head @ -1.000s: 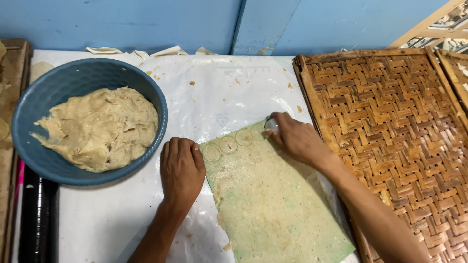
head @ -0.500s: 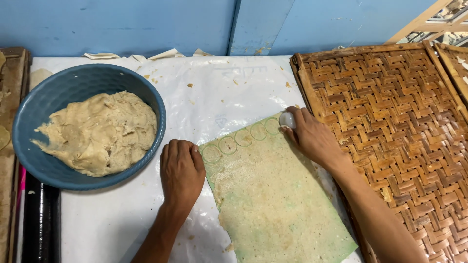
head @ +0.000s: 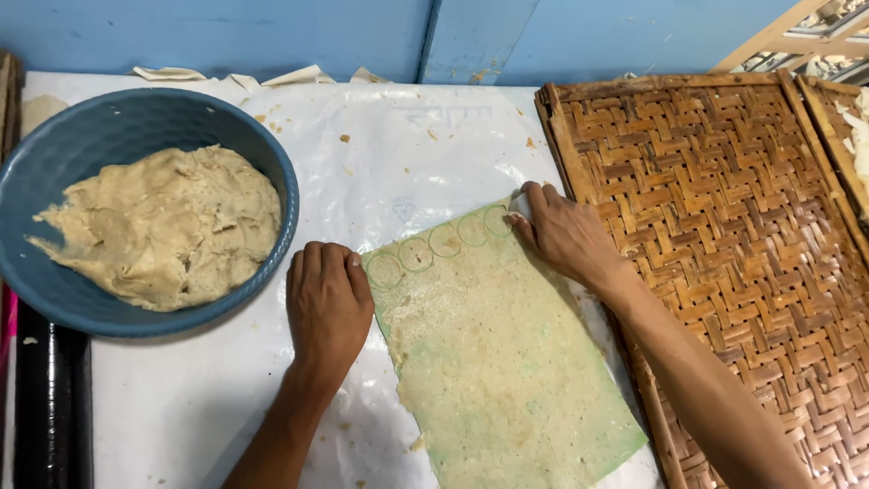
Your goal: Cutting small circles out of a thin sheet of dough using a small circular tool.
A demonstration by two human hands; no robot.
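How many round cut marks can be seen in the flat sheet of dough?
4 are clear, in a row along the top edge of the dough sheet: near the left hand, then two in the middle, then one by the right hand, which may hide another.

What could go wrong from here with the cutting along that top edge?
The right hand presses a small round cutter at the corner of the thin dough sheet; a cut there may run off the edge. The row of cut circles sits close together, so they might tear. The left hand rests only beside the sheet, which may slide on the plastic sheet.
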